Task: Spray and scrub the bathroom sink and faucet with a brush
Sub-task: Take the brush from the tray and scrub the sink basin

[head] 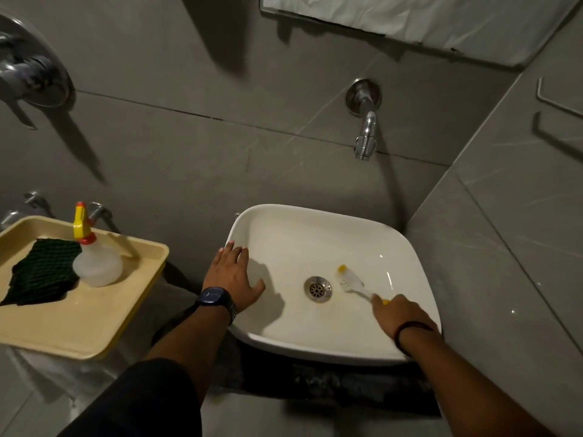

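Right hand (399, 316) grips the brush (350, 282) at the drain's (317, 288) three o'clock; left hand (234, 275) lies flat, empty, on the sink (315, 212) rim.

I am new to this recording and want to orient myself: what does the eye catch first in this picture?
First the white sink in the middle, where the right hand holds a yellow and white brush beside the drain. The left hand rests on the sink's left rim. Further left, a spray bottle and a dark cloth lie on a cream tray.
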